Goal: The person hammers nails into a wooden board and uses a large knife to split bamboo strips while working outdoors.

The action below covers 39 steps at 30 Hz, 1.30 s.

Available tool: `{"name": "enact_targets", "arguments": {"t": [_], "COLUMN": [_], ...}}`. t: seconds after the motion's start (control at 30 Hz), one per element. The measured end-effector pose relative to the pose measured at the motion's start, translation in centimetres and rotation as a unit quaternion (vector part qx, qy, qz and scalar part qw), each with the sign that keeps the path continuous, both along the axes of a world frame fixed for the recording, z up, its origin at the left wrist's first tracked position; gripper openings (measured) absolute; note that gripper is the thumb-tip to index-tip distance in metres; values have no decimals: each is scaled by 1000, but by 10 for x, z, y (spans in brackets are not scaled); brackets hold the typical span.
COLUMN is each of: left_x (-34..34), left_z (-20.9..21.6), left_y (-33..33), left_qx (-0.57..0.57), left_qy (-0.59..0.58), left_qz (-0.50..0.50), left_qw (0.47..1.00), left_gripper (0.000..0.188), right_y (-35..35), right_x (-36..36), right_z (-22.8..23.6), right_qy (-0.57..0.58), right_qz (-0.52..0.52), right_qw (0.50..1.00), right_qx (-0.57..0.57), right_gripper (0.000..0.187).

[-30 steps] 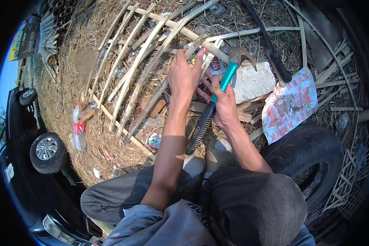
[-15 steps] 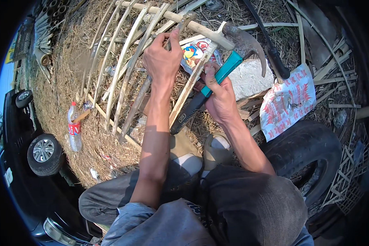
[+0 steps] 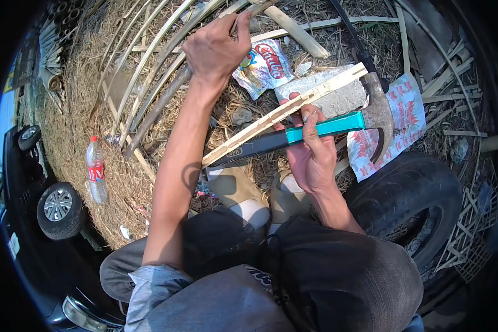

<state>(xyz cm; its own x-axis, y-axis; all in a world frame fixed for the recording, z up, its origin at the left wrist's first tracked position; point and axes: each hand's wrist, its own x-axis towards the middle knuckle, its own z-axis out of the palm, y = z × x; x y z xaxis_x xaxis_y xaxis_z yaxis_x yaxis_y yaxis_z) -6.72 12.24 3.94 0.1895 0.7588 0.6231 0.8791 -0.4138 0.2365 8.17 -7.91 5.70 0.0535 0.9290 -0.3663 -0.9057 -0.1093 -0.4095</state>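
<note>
My left hand [image 3: 218,52] is closed on a grey-brown bamboo strip [image 3: 163,108] of a rack of curved strips, at the top of the head view. Its far fingers are partly hidden. In my right hand [image 3: 312,149] lies a claw hammer [image 3: 326,128] with a teal and black handle, its steel head pointing right. The same hand pinches a short, pale split bamboo piece [image 3: 265,120], which slants along above the handle. Just beyond the right hand, a whitish concrete block [image 3: 337,99] lies on the ground, partly covered by the bamboo piece.
A knife-like black handle [image 3: 365,55] stands past the block. Printed wrappers [image 3: 268,66] and a white printed sheet [image 3: 401,124] lie around it. An old tyre [image 3: 409,193] is at right, a plastic bottle [image 3: 97,171] at left, and a dark car [image 3: 33,249] further left.
My left hand has moved up and left with the bamboo rack. My right hand has turned the hammer and bamboo piece flatter, and the hammer head has swung right and down.
</note>
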Motion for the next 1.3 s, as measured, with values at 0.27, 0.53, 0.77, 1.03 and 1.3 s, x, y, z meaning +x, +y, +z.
{"name": "enact_targets", "arguments": {"t": [0.27,0.53,0.77,1.03,1.3], "left_x": [7,-2,29,36,39], "left_z": [-34,-52,-22,-35,-37], "left_y": [-25,-78,-99,-119,-130], "left_qx": [-101,-150,-191,-353,-392], "left_qy": [36,-21,-60,-130,-198], "left_qz": [7,-47,-78,-168,-107], "left_qw": [994,987,977,911,892], "left_gripper": [25,20,29,33,26], "right_y": [-11,-35,-44,-50,22], "right_x": [1,-10,8,82,113], "right_z": [-13,-36,-36,-3,19], "right_qy": [-39,1,-58,-115,-441], "right_qz": [23,69,78,174,224], "right_qw": [999,992,990,971,853], "right_qx": [11,-103,-103,-113,-168], "right_gripper": [32,40,25,24,18]}}
